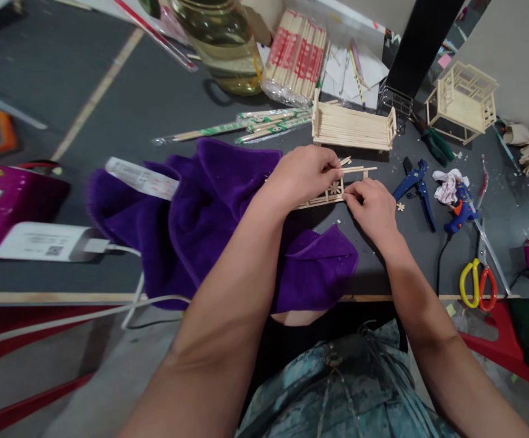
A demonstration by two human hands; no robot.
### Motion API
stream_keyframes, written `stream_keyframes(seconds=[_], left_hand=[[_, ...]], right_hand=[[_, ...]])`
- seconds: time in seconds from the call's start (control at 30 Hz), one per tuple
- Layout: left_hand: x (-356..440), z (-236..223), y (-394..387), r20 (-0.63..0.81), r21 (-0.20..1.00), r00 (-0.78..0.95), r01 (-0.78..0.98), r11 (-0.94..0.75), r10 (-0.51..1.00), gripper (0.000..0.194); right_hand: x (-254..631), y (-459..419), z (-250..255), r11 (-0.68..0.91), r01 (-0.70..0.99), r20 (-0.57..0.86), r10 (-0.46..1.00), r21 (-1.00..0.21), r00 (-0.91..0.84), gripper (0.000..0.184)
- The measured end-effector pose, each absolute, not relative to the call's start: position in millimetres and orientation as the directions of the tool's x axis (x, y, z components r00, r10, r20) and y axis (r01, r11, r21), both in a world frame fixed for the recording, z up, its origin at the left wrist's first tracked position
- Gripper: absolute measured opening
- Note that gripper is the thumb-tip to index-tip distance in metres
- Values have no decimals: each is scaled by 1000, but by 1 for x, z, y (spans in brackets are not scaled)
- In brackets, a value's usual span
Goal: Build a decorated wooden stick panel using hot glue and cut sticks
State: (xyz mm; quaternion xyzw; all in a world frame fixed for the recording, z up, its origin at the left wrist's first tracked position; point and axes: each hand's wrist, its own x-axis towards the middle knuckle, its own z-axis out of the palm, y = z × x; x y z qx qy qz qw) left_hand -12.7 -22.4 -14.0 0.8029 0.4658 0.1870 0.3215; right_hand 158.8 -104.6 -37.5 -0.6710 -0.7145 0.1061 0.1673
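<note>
My left hand (303, 173) is closed in a pinch on a small wooden stick frame (326, 196) that lies at the edge of a purple towel (191, 213). Thin sticks (360, 170) jut right from its fingertips. My right hand (371, 207) rests just right of the frame, fingers curled and pressed on its lower right corner. A tiny flower-shaped wooden piece (336, 188) sits on the frame between both hands. Another such flower piece (400, 207) lies on the grey table beside my right hand.
Behind the hands stands a small wooden bench model (353, 128), and a wooden chair model (463, 100) farther right. Blue cutters (416, 182), a blue glue gun (463, 210) and yellow-red scissors (478, 283) lie right. Chopstick packs (296, 58), a bottle (223, 42), a magenta box (4, 204).
</note>
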Motion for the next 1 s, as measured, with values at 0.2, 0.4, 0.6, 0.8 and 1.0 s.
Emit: stream_keyframes(seconds=[0.2, 0.4, 0.6, 0.8, 1.0], left_hand=[[-10, -12, -23, -18, 673, 486, 652, -349, 874, 20], [-11, -12, -23, -7, 671, 491, 648, -360, 871, 19], [-10, -13, -22, -16, 658, 488, 662, -358, 873, 22], [-9, -13, -22, -10, 657, 490, 661, -364, 872, 23], [-15, -15, -19, 9, 706, 546, 590, -392, 838, 22]], right_hand=[[158, -105, -36, 79, 930, 95, 994, -358, -48, 18], [157, -106, -34, 82, 938, 91, 994, -336, -54, 20], [156, -106, -34, 79, 944, 87, 995, -322, -54, 20], [156, -106, -34, 82, 947, 94, 994, -311, -56, 20], [155, -106, -35, 69, 950, 82, 996, -305, -46, 21]])
